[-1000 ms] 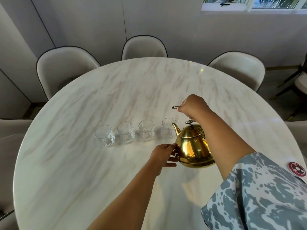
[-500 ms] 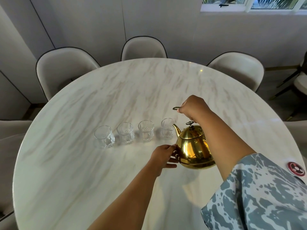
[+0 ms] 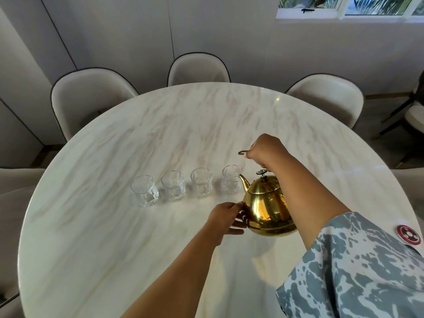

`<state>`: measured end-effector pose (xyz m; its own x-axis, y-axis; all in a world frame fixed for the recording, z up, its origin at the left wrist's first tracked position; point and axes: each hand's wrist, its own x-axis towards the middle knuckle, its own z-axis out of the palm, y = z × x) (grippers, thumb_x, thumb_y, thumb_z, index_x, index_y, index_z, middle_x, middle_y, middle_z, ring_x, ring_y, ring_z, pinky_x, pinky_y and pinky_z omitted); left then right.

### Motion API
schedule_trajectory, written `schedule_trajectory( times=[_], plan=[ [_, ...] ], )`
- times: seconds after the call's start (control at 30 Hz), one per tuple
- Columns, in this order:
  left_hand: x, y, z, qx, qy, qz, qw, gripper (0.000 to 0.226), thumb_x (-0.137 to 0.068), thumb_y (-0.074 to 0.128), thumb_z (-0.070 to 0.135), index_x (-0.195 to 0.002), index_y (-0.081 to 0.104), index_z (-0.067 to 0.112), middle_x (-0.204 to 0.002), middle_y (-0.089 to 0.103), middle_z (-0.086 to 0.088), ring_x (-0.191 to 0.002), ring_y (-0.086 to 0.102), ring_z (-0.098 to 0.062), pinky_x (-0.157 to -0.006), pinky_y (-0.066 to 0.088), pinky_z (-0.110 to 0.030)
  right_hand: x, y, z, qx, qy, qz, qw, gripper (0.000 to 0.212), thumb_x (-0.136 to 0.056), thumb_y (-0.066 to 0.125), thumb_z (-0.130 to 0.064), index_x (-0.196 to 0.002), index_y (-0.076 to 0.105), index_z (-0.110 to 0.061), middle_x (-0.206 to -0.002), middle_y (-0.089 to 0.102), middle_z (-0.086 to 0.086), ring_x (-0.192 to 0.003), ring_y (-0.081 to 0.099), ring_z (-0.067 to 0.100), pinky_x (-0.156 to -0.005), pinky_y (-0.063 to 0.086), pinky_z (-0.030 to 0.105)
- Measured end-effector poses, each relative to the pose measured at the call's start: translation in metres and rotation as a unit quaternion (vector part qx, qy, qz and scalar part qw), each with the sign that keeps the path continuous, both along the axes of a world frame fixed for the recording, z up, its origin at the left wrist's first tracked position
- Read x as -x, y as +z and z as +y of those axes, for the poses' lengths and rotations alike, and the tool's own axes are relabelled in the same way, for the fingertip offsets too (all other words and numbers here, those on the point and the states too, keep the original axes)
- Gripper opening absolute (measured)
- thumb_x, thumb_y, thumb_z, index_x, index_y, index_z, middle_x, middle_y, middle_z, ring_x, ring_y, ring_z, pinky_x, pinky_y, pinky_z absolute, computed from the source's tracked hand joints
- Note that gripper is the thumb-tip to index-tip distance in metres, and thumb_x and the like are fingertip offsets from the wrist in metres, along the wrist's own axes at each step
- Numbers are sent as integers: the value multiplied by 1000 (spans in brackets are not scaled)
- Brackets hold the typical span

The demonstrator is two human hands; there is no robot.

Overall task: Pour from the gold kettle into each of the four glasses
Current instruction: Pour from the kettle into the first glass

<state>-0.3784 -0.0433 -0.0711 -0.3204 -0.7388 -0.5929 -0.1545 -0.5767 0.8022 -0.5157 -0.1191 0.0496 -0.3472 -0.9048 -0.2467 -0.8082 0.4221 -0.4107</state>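
A gold kettle (image 3: 266, 207) hangs just above the marble table (image 3: 114, 237), lid on, spout pointing left. My right hand (image 3: 267, 150) is closed on its top handle. The fingertips of my left hand (image 3: 226, 216) press against the kettle's lower left side. Several clear glasses stand in a row to the left: the rightmost glass (image 3: 230, 179) has the spout tip at its rim, then a second glass (image 3: 201, 185), a third (image 3: 173, 188) and the leftmost (image 3: 144, 190). I cannot tell whether liquid is flowing.
Cream chairs ring the round table, one at the far left (image 3: 89, 99), one at the far middle (image 3: 198, 70) and one at the far right (image 3: 325, 97). A red round sticker (image 3: 409, 234) lies near the right edge.
The kettle has shifted very slightly, its spout staying at the rightmost glass's rim. Both hands keep the same hold.
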Motion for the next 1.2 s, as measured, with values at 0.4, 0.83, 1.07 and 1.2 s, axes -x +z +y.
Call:
schedule_trajectory(
  times=[0.4, 0.83, 1.07, 1.2],
  plan=[
    [0, 1, 0, 5, -6, -4, 1000, 30, -97, 55, 32, -108, 69, 8, -91, 73, -11, -81, 72, -26, -79, 62, -40, -3, 7, 1, -25, -2, 16, 1000, 37, -89, 66, -31, -108, 69, 1, -62, 48, 7, -70, 53, 26, -56, 40, 27],
    [-2, 1, 1, 1, -8, 9, 1000, 29, -96, 55, 34, -103, 70, 9, -89, 72, -10, -77, 72, -24, -73, 63, -37, -5, 7, -2, -40, -5, 11, 999, 35, -90, 65, -28, -111, 67, 0, -75, 54, 10, -76, 53, 29, -68, 42, 30],
    [-3, 0, 2, 1, -9, 1, 1000, 30, -96, 56, 34, -104, 70, 8, -89, 73, -11, -77, 73, -24, -75, 63, -38, -4, 5, 0, -44, -10, 8, 999, 34, -89, 66, -28, -109, 67, -1, -64, 48, 7, -76, 53, 29, -68, 43, 30],
    [-2, 0, 2, 0, -11, -3, 1000, 31, -96, 55, 34, -103, 70, 9, -88, 73, -10, -77, 73, -24, -74, 63, -37, -3, 6, 2, -46, -10, 13, 999, 31, -89, 66, -32, -96, 62, -2, -63, 47, 7, -75, 53, 29, -66, 42, 30]
  ],
)
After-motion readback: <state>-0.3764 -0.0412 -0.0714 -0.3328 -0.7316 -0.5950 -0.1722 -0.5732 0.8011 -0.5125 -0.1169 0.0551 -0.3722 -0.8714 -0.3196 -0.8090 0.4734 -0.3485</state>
